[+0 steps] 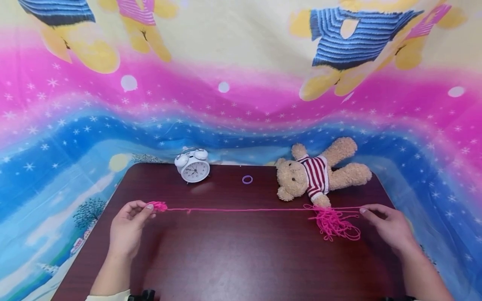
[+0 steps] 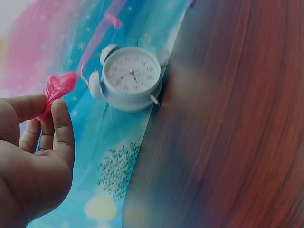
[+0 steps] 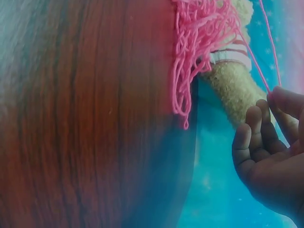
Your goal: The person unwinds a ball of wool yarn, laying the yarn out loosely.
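Pink yarn [image 1: 244, 210] stretches nearly straight across the view, from one hand to the other. My left hand [image 1: 128, 228] pinches a small pink bundle of it [image 2: 59, 88] between thumb and fingertips. On the other side, my right hand [image 1: 389, 228] pinches the strand between thumb and index finger; in the right wrist view its other fingers [image 3: 254, 116] are loosely bent. A loose tangle of the same yarn [image 1: 335, 223] hangs beside the right hand, in front of the teddy bear's arm. Whether the tangle touches the table cannot be told.
A white twin-bell alarm clock [image 1: 194, 167] stands at the table's back left. Near the back middle lies a purple ring [image 1: 247, 179]. The teddy bear [image 1: 316, 173] in a striped shirt lies at the back right of the dark wooden table [image 1: 226, 259]. Printed cloth [image 1: 241, 108] hangs behind.
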`<state>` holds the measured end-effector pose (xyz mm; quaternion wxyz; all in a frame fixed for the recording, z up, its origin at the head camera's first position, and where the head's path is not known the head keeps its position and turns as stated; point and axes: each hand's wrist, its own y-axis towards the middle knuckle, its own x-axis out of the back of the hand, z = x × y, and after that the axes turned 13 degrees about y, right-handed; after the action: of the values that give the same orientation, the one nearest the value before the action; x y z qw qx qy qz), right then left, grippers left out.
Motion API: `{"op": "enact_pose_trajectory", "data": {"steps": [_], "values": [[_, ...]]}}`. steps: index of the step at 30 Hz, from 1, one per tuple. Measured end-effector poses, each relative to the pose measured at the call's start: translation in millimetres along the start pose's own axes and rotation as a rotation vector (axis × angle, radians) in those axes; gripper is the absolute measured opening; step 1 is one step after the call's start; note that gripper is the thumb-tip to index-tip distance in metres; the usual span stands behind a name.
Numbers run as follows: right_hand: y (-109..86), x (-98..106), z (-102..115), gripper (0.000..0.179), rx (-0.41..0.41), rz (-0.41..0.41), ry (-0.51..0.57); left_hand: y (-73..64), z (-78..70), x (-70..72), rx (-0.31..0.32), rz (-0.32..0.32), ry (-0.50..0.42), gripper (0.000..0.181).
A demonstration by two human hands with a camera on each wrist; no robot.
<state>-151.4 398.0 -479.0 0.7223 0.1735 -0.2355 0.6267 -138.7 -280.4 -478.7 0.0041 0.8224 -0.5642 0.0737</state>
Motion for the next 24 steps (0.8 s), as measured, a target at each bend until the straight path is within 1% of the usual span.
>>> {"op": "enact_pose_trajectory", "data": {"steps": [5, 10, 14, 18, 21, 24], "values": [[-0.5, 4, -6, 0.052, -0.013, -0.003, 0.062, 5.3, 3.3, 16.0, 0.009, -0.04, 0.032, 0.025], [-0.6, 10, -11, 0.051, -0.006, -0.018, 0.099, 13.2, 8.8, 33.7, 0.054, -0.079, 0.074, 0.026], [-0.7, 17, -16, 0.049, -0.027, -0.024, 0.117, 19.6, 13.3, 45.4, 0.083, -0.099, 0.028, 0.028], [-0.4, 25, -23, 0.048, -0.041, -0.038, 0.136, 21.3, 14.8, 53.1, 0.078, -0.121, -0.047, 0.025], [-0.6, 29, -28, 0.047, -0.051, -0.059, 0.144, 21.8, 14.1, 57.8, 0.074, -0.138, -0.067, 0.026], [-1.5, 32, -31, 0.047, -0.063, -0.079, 0.146, 22.8, 12.9, 61.2, 0.079, -0.162, -0.073, 0.032]]}}
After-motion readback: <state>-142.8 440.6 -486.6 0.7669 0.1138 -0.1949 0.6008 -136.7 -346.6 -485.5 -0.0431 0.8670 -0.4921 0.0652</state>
